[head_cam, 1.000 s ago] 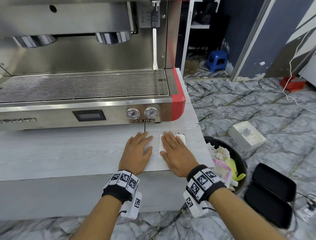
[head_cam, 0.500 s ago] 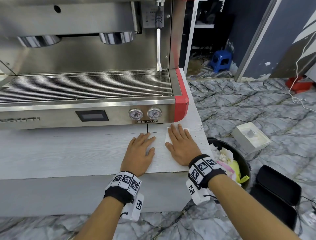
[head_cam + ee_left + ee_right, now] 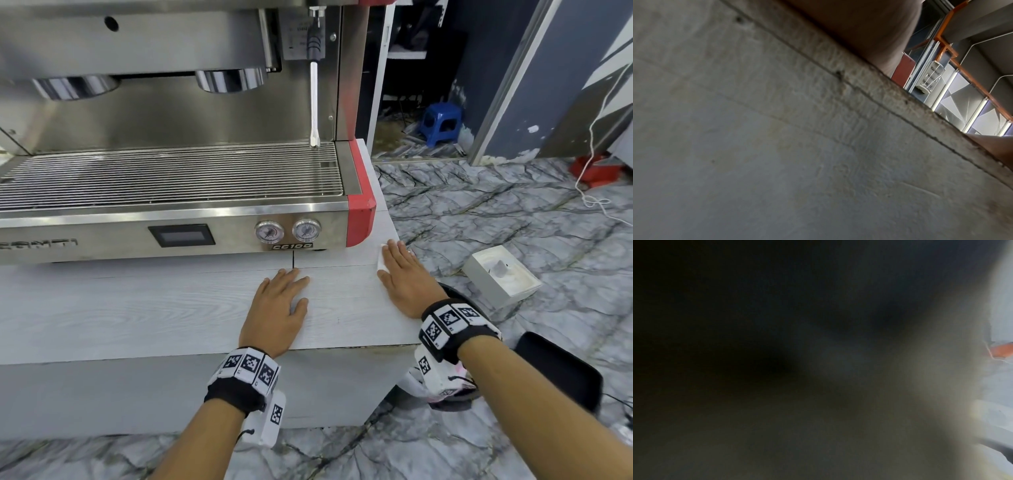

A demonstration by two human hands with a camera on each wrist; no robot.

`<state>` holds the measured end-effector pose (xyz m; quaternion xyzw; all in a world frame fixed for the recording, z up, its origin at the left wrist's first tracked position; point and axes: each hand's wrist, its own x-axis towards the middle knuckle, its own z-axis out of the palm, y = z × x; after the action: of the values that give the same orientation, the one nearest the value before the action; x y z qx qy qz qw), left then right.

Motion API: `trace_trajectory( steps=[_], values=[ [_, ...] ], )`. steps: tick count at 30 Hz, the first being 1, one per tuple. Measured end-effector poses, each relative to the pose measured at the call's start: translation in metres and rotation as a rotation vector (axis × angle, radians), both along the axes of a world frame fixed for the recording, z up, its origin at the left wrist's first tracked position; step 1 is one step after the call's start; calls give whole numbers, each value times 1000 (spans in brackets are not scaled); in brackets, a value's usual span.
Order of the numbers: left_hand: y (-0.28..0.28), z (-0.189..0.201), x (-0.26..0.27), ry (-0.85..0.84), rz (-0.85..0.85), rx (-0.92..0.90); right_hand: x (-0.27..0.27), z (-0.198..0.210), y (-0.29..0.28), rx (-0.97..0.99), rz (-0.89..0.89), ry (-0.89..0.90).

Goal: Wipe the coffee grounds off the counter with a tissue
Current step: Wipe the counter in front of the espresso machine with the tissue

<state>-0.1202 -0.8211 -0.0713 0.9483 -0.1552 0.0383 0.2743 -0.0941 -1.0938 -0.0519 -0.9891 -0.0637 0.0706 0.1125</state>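
In the head view my right hand [image 3: 401,270] lies flat, fingers straight, pressing a white tissue [image 3: 381,263] onto the pale wooden counter [image 3: 154,308] at its right edge, just below the espresso machine's red corner. Only slivers of the tissue show at the fingers' left side. My left hand [image 3: 279,301] rests flat on the counter to the left, fingers straight, holding nothing. No coffee grounds are visible on the counter. The left wrist view shows the counter's front face [image 3: 777,146] and edge. The right wrist view is dark and blurred.
A steel espresso machine [image 3: 171,164] with a steam wand [image 3: 313,102] fills the back of the counter. On the marble floor to the right stand a black bin [image 3: 452,394] under my right wrist, a white box [image 3: 500,274] and a black case [image 3: 561,370].
My right hand has slid the tissue to the right and away from me, from beside the left hand to the counter's right edge. The left hand has stayed put.
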Motion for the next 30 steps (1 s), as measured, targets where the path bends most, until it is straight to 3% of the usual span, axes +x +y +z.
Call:
trace_trajectory(
  steps=[9,14,21,25,30],
  values=[
    [-1,1,0,-3,6,-24,-8,3,-18,178,-205,21],
    [0,0,0,-9,5,-25,-23,21,-5,199,-95,-85],
    [-1,-1,2,-16,9,-4,-63,14,82,128,193,-98],
    [0,-1,1,-15,-8,1,-70,-7,113,66,208,-79],
    [1,-1,2,-14,-8,11,-69,-14,111,3,184,-105]
  ],
)
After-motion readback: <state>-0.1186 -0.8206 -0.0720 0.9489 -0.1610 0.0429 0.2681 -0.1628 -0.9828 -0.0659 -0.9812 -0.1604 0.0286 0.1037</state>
